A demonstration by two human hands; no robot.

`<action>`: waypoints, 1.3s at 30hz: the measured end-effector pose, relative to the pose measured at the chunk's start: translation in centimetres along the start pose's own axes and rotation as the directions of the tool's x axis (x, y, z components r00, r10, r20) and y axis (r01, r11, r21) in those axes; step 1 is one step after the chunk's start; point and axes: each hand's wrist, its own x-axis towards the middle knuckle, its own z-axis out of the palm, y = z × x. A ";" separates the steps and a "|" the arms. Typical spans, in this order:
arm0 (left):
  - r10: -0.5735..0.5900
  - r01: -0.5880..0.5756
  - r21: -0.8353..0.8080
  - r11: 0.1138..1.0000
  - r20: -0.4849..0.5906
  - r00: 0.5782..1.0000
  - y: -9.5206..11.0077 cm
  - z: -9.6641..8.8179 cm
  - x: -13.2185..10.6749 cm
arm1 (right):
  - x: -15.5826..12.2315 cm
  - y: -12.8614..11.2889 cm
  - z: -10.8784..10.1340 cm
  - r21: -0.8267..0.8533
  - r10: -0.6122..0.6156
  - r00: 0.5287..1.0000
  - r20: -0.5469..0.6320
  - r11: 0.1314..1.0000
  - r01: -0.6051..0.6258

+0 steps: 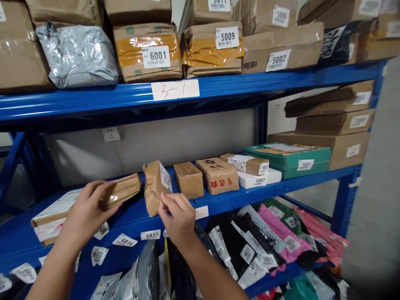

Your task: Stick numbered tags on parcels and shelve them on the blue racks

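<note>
Brown packet [123, 191] clasped in half-curled left fingers [101, 190], wrapped parcel [153, 183] against tips of nearly closed right fingers [171, 203], grip unclear

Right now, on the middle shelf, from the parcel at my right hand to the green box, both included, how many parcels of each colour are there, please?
Brown cardboard parcels: 4
White box labelled 5007: 1
Green box: 1
Total: 6
</note>
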 end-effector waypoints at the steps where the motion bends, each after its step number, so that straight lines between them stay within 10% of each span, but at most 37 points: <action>1: -0.022 0.022 -0.002 1.000 0.030 0.999 -0.5 0.1 0.6 | 0.1 -0.1 0.0 0.004 -0.014 1.000 -0.001 1.000 0.014; 8: -0.094 0.058 0.128 0.990 0.293 0.951 -2.3 0.7 1.3 | 0.4 -0.8 0.2 -0.001 -0.068 0.997 -0.029 0.998 0.068; 16: 0.029 0.037 -0.232 0.972 0.275 0.961 10.4 1.9 -0.3 | -0.2 -0.8 1.3 0.104 0.186 0.982 0.036 0.977 -0.188; 20: -0.095 0.223 -0.364 0.904 0.336 0.937 11.2 4.1 0.7 | 0.4 1.1 -1.4 0.115 0.180 0.983 -0.039 0.978 -0.175; 25: -0.179 0.330 -0.350 0.877 0.399 0.899 11.7 6.8 3.7 | 2.0 6.7 -6.5 -0.295 0.201 0.939 -0.277 0.913 -0.282; 33: -0.194 0.362 -0.240 0.901 0.524 0.829 14.8 8.7 8.5 | 2.1 12.5 -9.4 -0.479 0.435 0.900 0.013 0.793 -0.376; 39: -0.140 0.322 -0.299 0.898 0.499 0.855 16.4 9.8 9.2 | 3.3 13.7 -11.3 -0.422 0.469 0.881 0.068 0.813 -0.401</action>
